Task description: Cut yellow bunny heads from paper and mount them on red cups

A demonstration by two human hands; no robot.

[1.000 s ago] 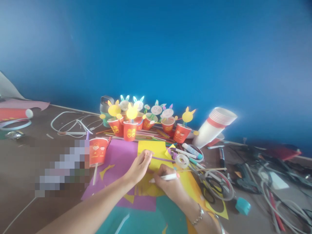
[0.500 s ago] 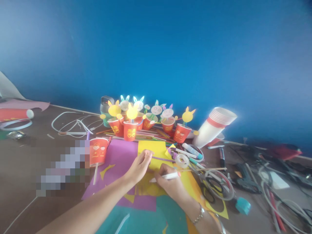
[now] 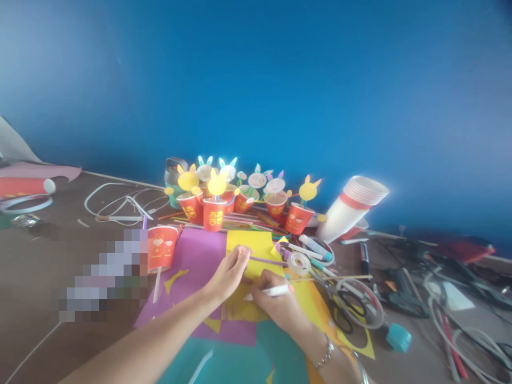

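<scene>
Right hand [image 3: 276, 301] is curled tight around a white pen [image 3: 269, 291], its tip pointing left and down at the yellow paper [image 3: 256, 246]. Left hand [image 3: 228, 274] lies flat with fingers together, pressing that yellow sheet to the tabletop [image 3: 48, 277], fingertips near the sheet's middle and holding nothing. The two hands sit just beside each other, almost touching at the thumbs. The yellow sheet lies over a purple sheet [image 3: 198, 256], and a teal sheet [image 3: 240, 362] shows nearest the person. A thin purple straw [image 3: 267, 261] runs from the left fingertips toward a roll of clear tape [image 3: 299, 263] just to the right. Left of the paper stands a single red cup [image 3: 161, 248] with a stick under it. Behind the sheets, against the blue wall, is a cluster of red cups with paper bunny faces [image 3: 236, 194]. A tilted stack of white cups [image 3: 352, 205] leans to the right of them. Scissors [image 3: 354, 306] lie right of the right wrist, which wears a bracelet [image 3: 326, 354].
</scene>
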